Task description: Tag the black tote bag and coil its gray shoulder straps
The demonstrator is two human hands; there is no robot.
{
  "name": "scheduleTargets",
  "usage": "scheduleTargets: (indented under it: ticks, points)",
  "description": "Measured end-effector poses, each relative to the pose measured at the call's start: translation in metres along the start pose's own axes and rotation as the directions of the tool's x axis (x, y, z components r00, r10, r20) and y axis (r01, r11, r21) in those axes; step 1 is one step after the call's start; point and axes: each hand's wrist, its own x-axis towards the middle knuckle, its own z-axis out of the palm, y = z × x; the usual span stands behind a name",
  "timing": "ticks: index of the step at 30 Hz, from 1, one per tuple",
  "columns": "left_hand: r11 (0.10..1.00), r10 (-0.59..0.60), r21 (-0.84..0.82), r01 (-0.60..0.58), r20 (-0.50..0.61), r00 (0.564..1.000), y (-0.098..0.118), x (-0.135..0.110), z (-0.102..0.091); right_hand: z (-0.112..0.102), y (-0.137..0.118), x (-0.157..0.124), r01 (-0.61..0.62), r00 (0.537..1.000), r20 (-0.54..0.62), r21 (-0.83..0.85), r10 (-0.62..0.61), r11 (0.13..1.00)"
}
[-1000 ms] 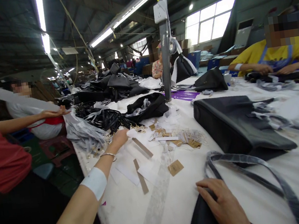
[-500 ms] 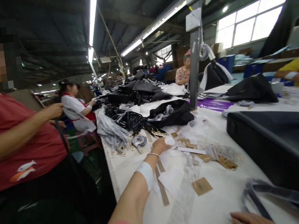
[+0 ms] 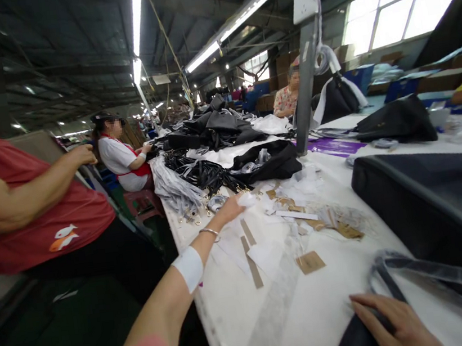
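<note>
My left hand (image 3: 230, 209), with a bracelet at the wrist, reaches out over the white table (image 3: 318, 320). Its fingers are closed on a small white piece of paper (image 3: 246, 199). Just beyond lie black straps with gold clasps (image 3: 201, 174) and grey-wrapped straps (image 3: 179, 185). At the lower right my right hand (image 3: 397, 321) lies with fingers stretched over a black leather-like piece (image 3: 353, 341), mostly cut off by the frame. Beside that hand is a plastic-wrapped strap (image 3: 449, 275). A large black bag (image 3: 434, 197) rests on the table behind it.
Brown tags (image 3: 311, 263), card strips (image 3: 252, 264) and paper scraps litter the table. Black bags (image 3: 225, 125) are heaped farther back. A metal post (image 3: 304, 84) rises at the table's middle. A person in red (image 3: 26, 200) stands left; other people sit beyond.
My left hand, with the white paper, has moved left and slightly up in view. My right hand shows more, along with the black piece under it. The whole view has shifted.
</note>
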Motion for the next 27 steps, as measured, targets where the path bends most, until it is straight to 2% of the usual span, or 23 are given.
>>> scheduleTargets:
  ticks: [3,5,8,11,13,16,22,24,27]
  points:
    - [1.000,0.004,-0.014,-0.003,0.079,0.997,-0.032,-0.038,-0.024,-0.001,-0.026,-0.001,-0.162,0.982,-0.093,0.026,0.164,0.986]
    - [1.000,-0.020,-0.002,0.021,0.096,0.995,-0.052,-0.067,-0.028,0.000,-0.036,-0.001,-0.203,0.975,-0.088,0.049,0.206,0.978]
    - [0.999,-0.032,0.022,0.029,0.108,0.994,-0.072,-0.107,-0.011,-0.001,-0.039,0.000,-0.224,0.971,-0.069,0.067,0.229,0.972]
    - [0.990,0.008,0.142,-0.026,0.125,0.992,-0.077,-0.127,0.017,-0.003,-0.038,0.001,-0.214,0.973,-0.074,0.080,0.220,0.974]
    - [0.962,-0.013,0.271,-0.006,0.068,0.998,-0.074,-0.124,0.030,-0.004,-0.039,0.001,-0.207,0.973,-0.084,0.083,0.214,0.975]
    - [0.921,-0.065,0.380,0.083,-0.061,0.996,-0.067,-0.099,0.037,-0.005,-0.042,0.002,-0.216,0.971,-0.083,0.085,0.222,0.973]
    - [0.878,-0.188,0.387,0.283,-0.265,0.946,-0.055,-0.032,0.039,-0.009,-0.051,0.005,-0.237,0.966,-0.079,0.120,0.248,0.964]
    - [0.867,-0.234,0.364,0.339,-0.303,0.924,-0.050,-0.021,0.041,-0.010,-0.053,0.006,-0.232,0.966,-0.089,0.124,0.244,0.965]
    - [0.863,-0.284,0.330,0.383,-0.310,0.907,-0.044,-0.017,0.042,-0.011,-0.057,0.006,-0.222,0.968,-0.092,0.125,0.234,0.967]
